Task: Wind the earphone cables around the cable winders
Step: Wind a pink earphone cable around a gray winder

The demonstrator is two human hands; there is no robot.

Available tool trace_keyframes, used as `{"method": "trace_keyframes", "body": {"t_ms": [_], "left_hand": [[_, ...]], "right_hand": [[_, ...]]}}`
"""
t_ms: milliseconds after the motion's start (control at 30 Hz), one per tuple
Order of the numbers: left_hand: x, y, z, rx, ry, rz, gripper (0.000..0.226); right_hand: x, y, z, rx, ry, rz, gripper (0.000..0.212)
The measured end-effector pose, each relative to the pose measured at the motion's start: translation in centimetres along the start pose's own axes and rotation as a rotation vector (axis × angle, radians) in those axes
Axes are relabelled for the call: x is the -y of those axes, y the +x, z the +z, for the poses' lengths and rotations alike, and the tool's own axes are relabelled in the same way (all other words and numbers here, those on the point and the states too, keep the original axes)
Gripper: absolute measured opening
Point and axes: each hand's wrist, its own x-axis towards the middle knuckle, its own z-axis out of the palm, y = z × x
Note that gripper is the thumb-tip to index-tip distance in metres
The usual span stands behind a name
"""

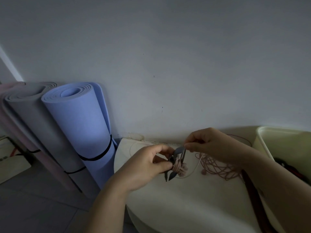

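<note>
Head view. L hand (148,167) grips a dark grey cable winder (179,151) at its waist, fingers (161,165) curled round it. A pale pink earphone cable (178,167) sits in several turns about the winder's mid section. R hand (207,145), at 1 o'clock of the winder, has thumb and forefinger closed in a pinch on the winder's upper tip. Whether a strand also lies in that pinch is too dim to tell. Both hands work over a round white surface (185,207).

At 3 o'clock of the winder, a loose pink cable tangle (220,167) lies on the surface, w/ a thin white cable (193,170) looping between tangle and winder.

Step in hand, as judged: adding or securing turns. To do it well:
- keep the L thumb pressed on the laid turns so none slip off;
- feed slack w/ light, even tension;
- lay each turn beside the last, not crossed over it;
- lift slack clear of the tangle, don't drag it, as knots would likely snag.

Container: a cream plastic bin (262,142) stands at 3 o'clock of the hands, near the surface's far R edge. It holds dark and red items (286,165), too shadowed to identify.
</note>
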Motion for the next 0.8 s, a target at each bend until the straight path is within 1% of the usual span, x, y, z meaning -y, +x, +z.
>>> {"method": "trace_keyframes", "body": {"t_ms": [67, 133, 167, 200, 233, 267, 333, 400, 500, 600, 700, 733, 800], "left_hand": [[-0.2, -0.1, 0.0, 0.029, -0.170, 0.026, 0.026], [-0.4, -0.2, 0.1, 0.015, -0.389, 0.039, 0.027], [-0.4, -0.1, 0.1, -0.005, -0.495, 0.042, 0.031], [-0.4, 0.1, 0.2, -0.027, -0.597, 0.044, 0.035], [-0.4, 0.2, 0.2, -0.055, -0.689, 0.049, 0.039], [-0.5, 0.4, 0.3, -0.084, -0.770, 0.053, 0.040], [-0.7, 0.7, 0.5, -0.143, -0.916, 0.043, 0.036], [-0.8, 1.0, 0.8, -0.206, -1.048, 0.012, 0.029], [-0.5, 1.4, 1.1, -0.310, -1.107, -0.048, 0.026], [-0.2, 1.7, 1.3, -0.400, -1.056, -0.084, 0.025], [-0.3, 1.7, 1.6, -0.433, -0.947, -0.080, 0.024], [-0.2, 1.7, 1.6, -0.443, -0.897, -0.083, 0.022], [0.1, 1.8, 1.7, -0.495, -0.715, -0.098, 0.016]], "right_hand": [[-0.7, 0.1, 0.6, 0.133, 0.215, 0.045, 0.014], [-1.4, 0.4, 1.6, 0.228, 0.505, 0.070, 0.025], [-1.4, 0.5, 2.0, 0.235, 0.632, 0.091, 0.028], [-1.2, 0.6, 2.5, 0.215, 0.723, 0.116, 0.028], [-0.8, 0.8, 3.0, 0.190, 0.777, 0.144, 0.023], [-0.5, 1.0, 3.5, 0.153, 0.771, 0.162, 0.020], [0.2, 1.3, 4.4, 0.080, 0.655, 0.144, 0.022], [0.8, 1.4, 5.0, 0.029, 0.469, 0.098, 0.028], [1.5, 1.1, 4.9, -0.006, 0.150, 0.038, 0.029], [2.2, 0.5, 4.4, -0.008, -0.036, 0.011, 0.022], [3.0, -0.1, 4.1, 0.023, -0.234, -0.008, 0.026], [3.2, -0.2, 4.1, 0.031, -0.281, -0.022, 0.028], [3.5, -0.5, 3.9, -0.003, -0.348, -0.062, 0.028]]}}
